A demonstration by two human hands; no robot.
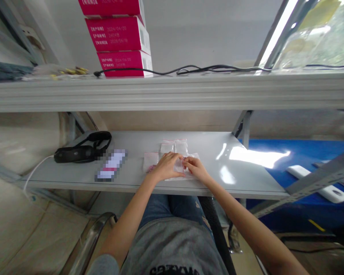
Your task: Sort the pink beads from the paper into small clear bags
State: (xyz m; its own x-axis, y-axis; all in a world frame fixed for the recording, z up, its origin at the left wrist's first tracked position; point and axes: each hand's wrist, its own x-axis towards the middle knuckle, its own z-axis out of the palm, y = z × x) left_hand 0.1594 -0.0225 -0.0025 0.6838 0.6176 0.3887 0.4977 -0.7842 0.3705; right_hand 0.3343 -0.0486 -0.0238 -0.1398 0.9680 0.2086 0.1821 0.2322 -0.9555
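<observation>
Both my hands rest on a grey shelf (232, 168) in front of me, over a cluster of small clear plastic bags. My left hand (166, 166) lies on a clear bag (178, 168) with its fingers curled and pressed down. My right hand (195, 168) pinches the same bag's right part with bent fingers. Another small bag (150, 159) with pinkish contents lies just left of my left hand. Two more small bags (174, 146) sit just beyond my fingers.
A black strap-like device (83, 151) with a white cable lies at the shelf's left. A blurred-out flat object (111, 165) lies beside it. The upper shelf holds stacked magenta boxes (119, 36) and a black cable (189, 70). A blue surface (304, 160) with white objects is right.
</observation>
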